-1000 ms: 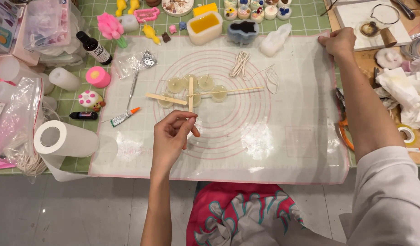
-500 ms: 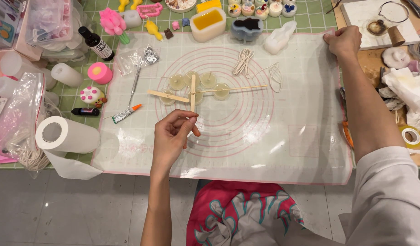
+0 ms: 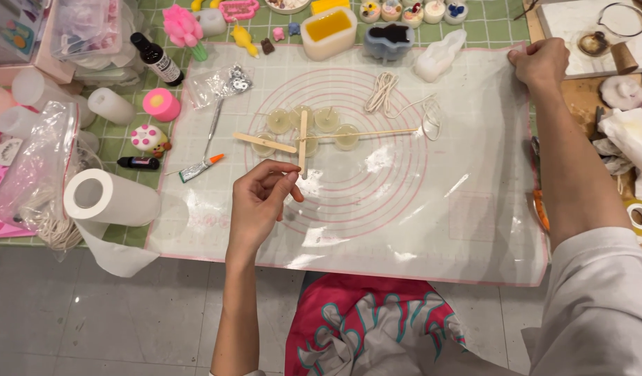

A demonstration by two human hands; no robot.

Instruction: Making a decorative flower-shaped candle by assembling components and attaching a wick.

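Left hand (image 3: 259, 202) pinches a light, stiff wooden stick (image 3: 294, 193), best held mid-length, just below the wax cups (image 3: 301, 125); right hand (image 3: 542, 61) grips the mat (image 3: 432, 230) corner beyond them.

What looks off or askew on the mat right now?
The wooden sticks over the small wax cups lie crossed at uneven angles, not parallel. The paper towel roll lies on its side with a sheet hanging over the table edge. Nothing looks spilled or broken.
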